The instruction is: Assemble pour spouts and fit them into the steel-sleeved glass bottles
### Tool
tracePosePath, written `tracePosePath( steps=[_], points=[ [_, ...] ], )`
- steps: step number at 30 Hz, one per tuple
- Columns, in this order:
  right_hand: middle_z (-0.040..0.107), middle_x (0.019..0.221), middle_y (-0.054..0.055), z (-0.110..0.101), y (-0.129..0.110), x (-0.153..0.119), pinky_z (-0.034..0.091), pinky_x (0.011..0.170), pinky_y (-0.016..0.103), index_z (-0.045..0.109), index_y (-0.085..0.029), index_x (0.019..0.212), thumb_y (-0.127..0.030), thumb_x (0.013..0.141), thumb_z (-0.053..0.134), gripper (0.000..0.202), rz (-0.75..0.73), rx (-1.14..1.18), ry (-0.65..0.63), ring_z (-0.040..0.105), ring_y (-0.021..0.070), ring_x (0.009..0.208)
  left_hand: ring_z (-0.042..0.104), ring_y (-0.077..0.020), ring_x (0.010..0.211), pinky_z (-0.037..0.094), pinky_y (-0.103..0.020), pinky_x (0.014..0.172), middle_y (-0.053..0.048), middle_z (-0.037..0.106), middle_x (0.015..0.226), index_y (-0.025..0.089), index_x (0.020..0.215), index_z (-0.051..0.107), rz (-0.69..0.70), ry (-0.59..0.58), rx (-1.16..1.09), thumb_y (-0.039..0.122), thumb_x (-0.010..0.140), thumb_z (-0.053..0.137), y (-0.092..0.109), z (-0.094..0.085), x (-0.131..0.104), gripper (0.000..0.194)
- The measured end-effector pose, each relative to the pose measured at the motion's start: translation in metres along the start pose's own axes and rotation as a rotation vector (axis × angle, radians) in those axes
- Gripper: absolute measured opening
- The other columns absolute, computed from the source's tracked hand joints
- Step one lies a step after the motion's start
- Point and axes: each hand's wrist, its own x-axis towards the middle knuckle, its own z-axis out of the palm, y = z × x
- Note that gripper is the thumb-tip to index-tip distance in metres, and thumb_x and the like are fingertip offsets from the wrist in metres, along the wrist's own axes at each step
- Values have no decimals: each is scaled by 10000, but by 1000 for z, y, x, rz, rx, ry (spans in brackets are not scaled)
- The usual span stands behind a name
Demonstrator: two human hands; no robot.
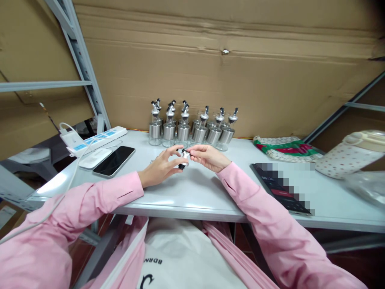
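A small silver-and-black pourer spout (185,157) is held just above the table, between my two hands. My left hand (160,167) grips it from the left, with the thumb near its black lower end and the fingers curved over the top. From the other side, my right hand (211,156) pinches its upper part between thumb and fingertips. Beyond my hands stand glass bottles with steel sleeves, among them a front one (183,131), set in rows; those in front carry similar silver spouts with black flaps. My left fingers partly cover something thin on the table.
On the left lie a black-screened phone (114,161), a white charging pad (95,157) and a power strip (100,139) with cables. To the right are a tablet (278,186), a patterned cloth (281,148) and a dotted tumbler (345,154). Cardboard (192,68) backs the table.
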Motion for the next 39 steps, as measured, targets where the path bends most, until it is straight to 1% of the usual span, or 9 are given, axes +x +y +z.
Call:
tracePosePath(
  steps=[3, 7, 13, 20, 23, 28, 31, 34, 39],
  points=[
    [650, 658, -23, 0, 0, 0, 508, 615, 128, 694, -153, 741, -183, 542, 795, 224, -21, 50, 45, 597, 34, 585, 505, -184, 1021, 447, -434, 921, -120, 292, 1274, 241, 1118, 446, -7, -19, 0, 242, 888, 451, 0, 0, 0, 230],
    [650, 667, -20, -1, 0, 0, 507, 607, 132, 683, -152, 773, -179, 586, 771, 209, -22, 25, -15, 590, 31, 570, 509, -170, 978, 452, -418, 902, -116, 309, 1267, 251, 1120, 448, -25, -20, 23, 255, 890, 446, 0, 0, -1, 229],
    [645, 644, -20, 1, 0, -1, 505, 584, 152, 657, -151, 766, -218, 583, 778, 229, -37, -23, -76, 596, 47, 565, 537, -171, 938, 430, -412, 876, -120, 361, 1273, 252, 1115, 451, -6, -25, 54, 283, 901, 424, 0, 0, -1, 218],
    [650, 621, -25, -1, 0, -2, 499, 547, 137, 635, -147, 753, -220, 563, 795, 259, -27, -6, -143, 602, 46, 530, 577, -158, 876, 403, -391, 855, -148, 392, 1287, 229, 1150, 402, 32, 21, 90, 322, 912, 401, -2, -1, -3, 255],
    [648, 637, -26, -3, 0, -4, 482, 518, 131, 639, -153, 828, -225, 579, 790, 300, 24, -4, -227, 600, 47, 521, 574, -159, 870, 407, -396, 856, -143, 400, 1285, 243, 1159, 386, 62, 16, 90, 360, 916, 374, -2, 0, -5, 270],
    [651, 744, 18, 1, 6, -7, 485, 579, 168, 650, -114, 906, -312, 617, 771, 371, 153, 7, -486, 617, 71, 613, 503, -216, 1023, 431, -396, 843, -146, 429, 1209, 252, 1175, 361, 183, 75, 122, 397, 899, 392, -4, 7, -11, 312],
    [649, 767, 19, 2, 12, -5, 472, 619, 169, 660, -105, 902, -302, 623, 770, 358, 107, 27, -555, 603, 64, 649, 538, -191, 934, 415, -402, 848, -148, 439, 1197, 237, 1158, 364, 251, 125, 121, 408, 899, 392, -4, 10, -12, 312],
    [646, 753, 12, 2, 16, -2, 467, 654, 180, 666, -99, 889, -267, 636, 764, 319, 36, -6, -590, 589, 61, 653, 573, -154, 827, 384, -412, 865, -150, 449, 1214, 236, 1142, 365, 286, 120, 117, 431, 907, 363, -3, 8, -11, 305],
    [641, 778, 11, 2, 17, -1, 464, 677, 193, 666, -99, 875, -254, 651, 751, 285, -62, -45, -618, 592, 71, 681, 580, -134, 794, 371, -384, 852, -178, 460, 1202, 196, 1084, 395, 334, 142, 162, 392, 925, 338, 2, 4, -7, 259]
  ],
)
